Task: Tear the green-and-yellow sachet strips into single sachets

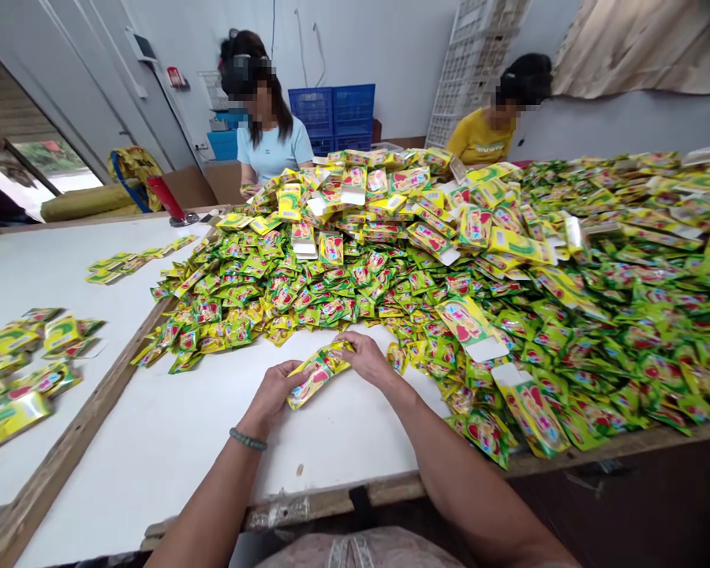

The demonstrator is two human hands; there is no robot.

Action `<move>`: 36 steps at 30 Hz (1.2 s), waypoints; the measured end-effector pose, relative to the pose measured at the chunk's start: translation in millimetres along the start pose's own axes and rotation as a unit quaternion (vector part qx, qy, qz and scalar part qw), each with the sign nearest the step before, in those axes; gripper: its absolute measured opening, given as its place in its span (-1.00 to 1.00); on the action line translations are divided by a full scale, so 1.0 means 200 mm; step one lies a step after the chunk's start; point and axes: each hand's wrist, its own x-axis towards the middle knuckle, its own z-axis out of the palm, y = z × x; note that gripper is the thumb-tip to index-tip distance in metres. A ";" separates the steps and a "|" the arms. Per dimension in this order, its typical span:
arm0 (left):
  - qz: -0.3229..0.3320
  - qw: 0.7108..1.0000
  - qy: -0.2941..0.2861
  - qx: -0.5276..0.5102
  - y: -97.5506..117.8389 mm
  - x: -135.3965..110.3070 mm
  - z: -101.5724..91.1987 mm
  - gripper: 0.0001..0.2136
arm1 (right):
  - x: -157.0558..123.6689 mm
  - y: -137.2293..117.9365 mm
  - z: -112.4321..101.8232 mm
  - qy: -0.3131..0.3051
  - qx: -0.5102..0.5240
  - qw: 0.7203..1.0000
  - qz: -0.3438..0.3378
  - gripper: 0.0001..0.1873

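Head view, reading from the left: on the left white panel of the counter (53,481) lie loose foil sachets (12,379), and a short strip of sachets (131,264) sits further up (apart from the main mass, as if kept separate). Our left hand (272,398), with a beaded bracelet (248,439) at the wrist, and our right hand (368,356) both grasp a folded strip of yellow-green sachets (316,372) by its ends. We hold it above the bare central counter panel (154,442), clear of the big sachet heap (355,268), where it won't tangle. Beyond the heap sit a co-worker in pale blue (270,150) and a co-worker in yellow (479,138).
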 end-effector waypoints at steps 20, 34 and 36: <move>0.015 0.997 -0.033 -0.070 0.01 -0.01 0.02 -0.67 | -0.04 -0.04 0.11 -0.008 0.080 0.996 0.035 -0.86; 0.054 0.986 0.023 -0.158 0.03 -0.03 -0.04 -0.72 | -0.05 -0.23 0.21 -0.163 0.154 0.972 0.065 -0.43; 0.053 0.987 0.023 -0.153 0.04 -0.06 -0.08 -0.70 | -0.03 -0.26 0.26 -0.198 0.183 0.960 0.079 -0.35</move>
